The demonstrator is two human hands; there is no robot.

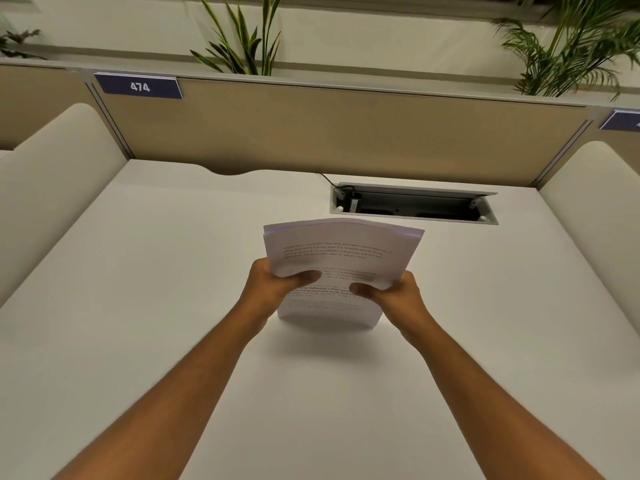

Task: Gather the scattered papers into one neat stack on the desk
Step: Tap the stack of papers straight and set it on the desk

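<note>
Papers [341,261], gathered and stood upright on their near edge at mid-counter [138,306], each side clasped in the grip of the left hand [277,284] and right hand [391,292]; uneven far edges suggest sheets could slide askew if either grip loosens.

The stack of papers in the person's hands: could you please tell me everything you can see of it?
The stack of papers is a thin sheaf of white printed sheets, with blocks of black text too blurred to read. It stands nearly upright, bottom edge on or just above the white desk, casting a shadow below. The top edges bow and fan slightly, not quite flush. The left hand and right hand grip its sides, thumbs pressed on the front sheet.
</note>
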